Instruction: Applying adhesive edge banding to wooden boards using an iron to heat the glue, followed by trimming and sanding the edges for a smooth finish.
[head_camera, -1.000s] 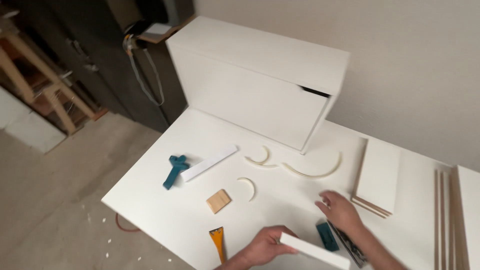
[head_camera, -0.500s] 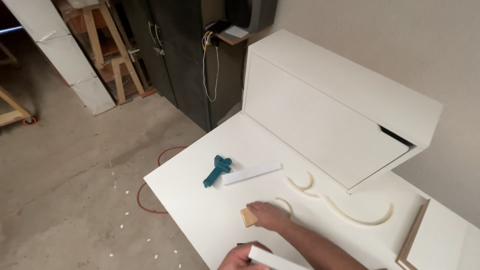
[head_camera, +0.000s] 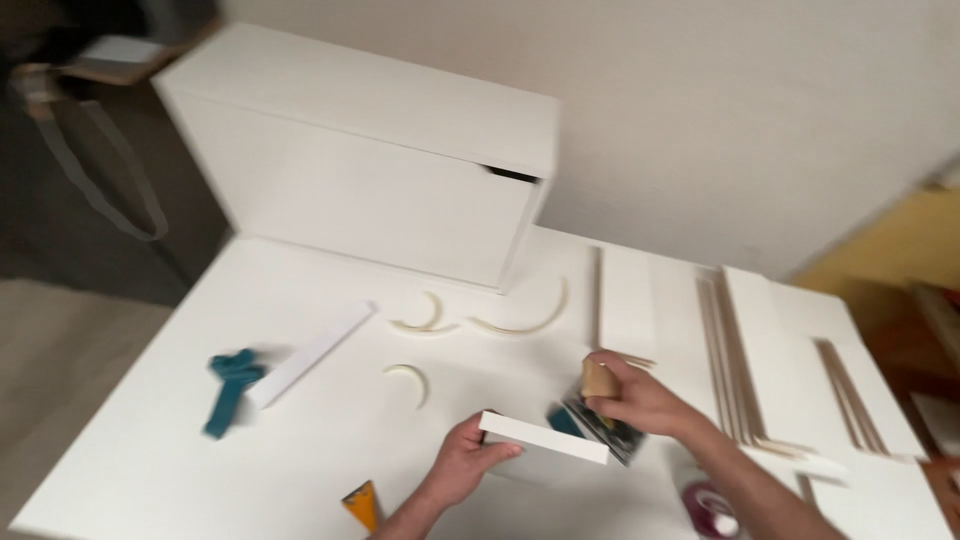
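My left hand (head_camera: 462, 465) grips a white rectangular panel (head_camera: 545, 440) by its left end, holding it on edge over the white table (head_camera: 150, 440). To its right, my right hand (head_camera: 640, 398) holds a small tan wooden block (head_camera: 597, 381) just above the panel's right end. A dark, flat tool (head_camera: 600, 430) with a teal part lies under that hand, partly hidden.
A white cabinet box (head_camera: 370, 160) stands at the back. Curved cream trim pieces (head_camera: 520, 320) and a white strip (head_camera: 310, 355) lie mid-table, with a teal clamp (head_camera: 228, 385) at left. Stacked white boards (head_camera: 760, 350) sit at right. An orange-tipped tool (head_camera: 362, 503) lies near the front edge.
The view swung right. My right hand picked up the tan block from the table and carried it right, to the panel. My left hand keeps hold of the panel.
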